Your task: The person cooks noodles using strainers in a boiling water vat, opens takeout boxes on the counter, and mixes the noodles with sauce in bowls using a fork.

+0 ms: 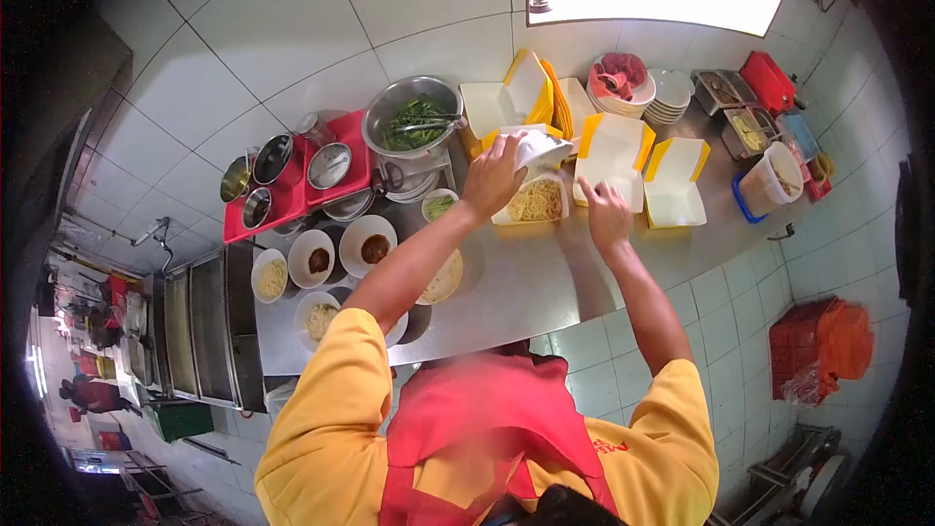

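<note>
My left hand [495,178] grips a white bowl [542,147], tilted over a yellow-and-white takeaway box [518,220]. Yellow noodles [538,201] lie in that box, right under the bowl. At the near left edge of a second open takeaway box [612,164], the fingers of my right hand [608,212] are bent and closed on its rim. A third open takeaway box [676,183] stands to the right. Whatever is inside the tilted bowl is hidden from me.
A steel basin [413,93] of leafy greens and a red tray [341,183] with metal pots stand at the back left. Bowls with dark sauce [374,247] or noodles are at left. Stacked plates [670,97], food containers [750,132] and a tub [769,180] are at right.
</note>
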A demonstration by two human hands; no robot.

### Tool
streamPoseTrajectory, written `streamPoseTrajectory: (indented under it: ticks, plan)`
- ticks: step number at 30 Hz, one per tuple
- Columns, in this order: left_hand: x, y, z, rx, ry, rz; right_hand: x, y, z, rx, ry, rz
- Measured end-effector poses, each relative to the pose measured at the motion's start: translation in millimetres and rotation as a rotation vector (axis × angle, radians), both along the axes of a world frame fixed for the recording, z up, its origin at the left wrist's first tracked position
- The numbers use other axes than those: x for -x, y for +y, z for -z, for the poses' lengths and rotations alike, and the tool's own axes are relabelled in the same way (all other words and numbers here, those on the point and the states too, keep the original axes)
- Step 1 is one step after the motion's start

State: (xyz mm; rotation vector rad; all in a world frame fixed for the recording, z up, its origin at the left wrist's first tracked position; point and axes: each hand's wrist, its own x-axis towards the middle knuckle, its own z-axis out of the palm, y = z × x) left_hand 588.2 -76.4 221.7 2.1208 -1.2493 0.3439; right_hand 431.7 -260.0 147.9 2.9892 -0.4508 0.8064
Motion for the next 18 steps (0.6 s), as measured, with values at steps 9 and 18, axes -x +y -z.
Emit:
streamPoseTrajectory:
  ticks: [9,18]
  plan:
    - [-9.6,104.6,4.2,0.563,0.71,-0.114,38.0,35.3,43.0,-0.542,-0.139,0.028]
    - [103.2,429.5,93.4,0.883,1.04,-0.912,28.9,32.7,95.1,-0.574,-0.034,-0.054]
